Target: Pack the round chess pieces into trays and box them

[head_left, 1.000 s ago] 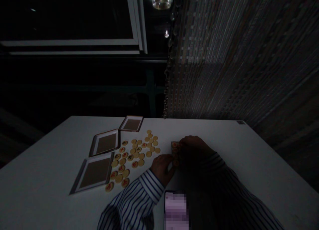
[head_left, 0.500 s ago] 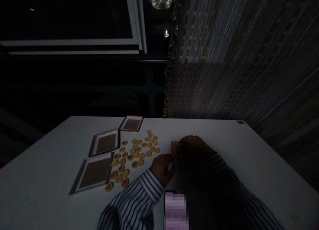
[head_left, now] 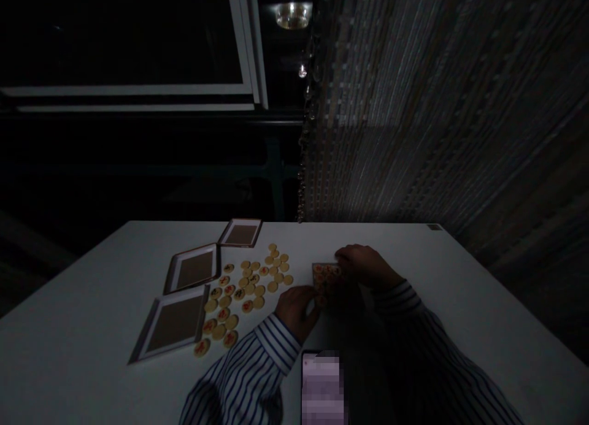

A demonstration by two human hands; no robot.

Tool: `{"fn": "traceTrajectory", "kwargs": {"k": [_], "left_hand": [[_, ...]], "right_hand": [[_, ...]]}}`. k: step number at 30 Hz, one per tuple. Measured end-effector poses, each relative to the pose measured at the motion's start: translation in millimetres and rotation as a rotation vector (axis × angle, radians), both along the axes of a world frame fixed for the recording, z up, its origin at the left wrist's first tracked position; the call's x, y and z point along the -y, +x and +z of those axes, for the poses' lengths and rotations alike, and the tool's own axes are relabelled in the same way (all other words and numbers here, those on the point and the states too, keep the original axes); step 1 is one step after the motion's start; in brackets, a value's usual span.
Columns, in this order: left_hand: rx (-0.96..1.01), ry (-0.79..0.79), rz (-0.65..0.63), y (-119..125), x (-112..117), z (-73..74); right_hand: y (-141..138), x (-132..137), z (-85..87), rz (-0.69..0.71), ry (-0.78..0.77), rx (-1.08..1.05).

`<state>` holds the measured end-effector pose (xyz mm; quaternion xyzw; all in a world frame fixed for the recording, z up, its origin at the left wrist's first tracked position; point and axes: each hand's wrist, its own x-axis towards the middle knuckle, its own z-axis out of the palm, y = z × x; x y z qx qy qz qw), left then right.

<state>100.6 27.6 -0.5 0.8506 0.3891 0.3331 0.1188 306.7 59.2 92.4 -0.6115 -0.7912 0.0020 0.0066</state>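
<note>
A small shallow box (head_left: 314, 278) holds rows of round Chinese chess pieces (head_left: 321, 289) with red and dark characters; its near right part is lost in shadow. My left hand (head_left: 294, 311) is closed at the box's left edge, thumb and fingers coming together beside a piece. At the far right corner of the box, my right hand (head_left: 365, 265) curls downward with its fingertips hidden; anything it holds cannot be made out. To the left lie many loose chess pieces (head_left: 248, 289), some showing red or black characters, others plain side up.
Three shallow box parts (head_left: 156, 308) lie open along the left of the white table (head_left: 83, 327). A phone (head_left: 322, 388) with a lit screen lies at the near edge. Behind the table hang a string curtain (head_left: 368, 161) and a dark window (head_left: 124, 38). The room is dim.
My right hand has shifted slightly right and away from the box, uncovering more pieces in its far row. My left hand stays at the box's left edge. The view has tilted slightly up.
</note>
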Motion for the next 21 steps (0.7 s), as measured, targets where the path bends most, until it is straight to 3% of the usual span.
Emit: {"fn": "traceTrajectory", "kwargs": {"k": [4,13,17,21], "left_hand": [[0.008,0.027,-0.008,-1.2,-0.8,-1.0],[-0.008,0.047,0.005,0.3,2.1,2.7],[-0.049,0.053,0.009,-0.1,1.6,-1.4],[-0.104,0.037,0.024,-1.5,0.9,-5.4]], "right_hand": [[9.7,9.7,-4.8,-0.003,0.04,-0.046],[36.6,47.8,-49.0,-0.055,0.176,-0.39],[35.1,56.7,-64.9,-0.15,0.108,-0.572],[25.8,60.4,-62.4,-0.13,0.005,-0.742]]}}
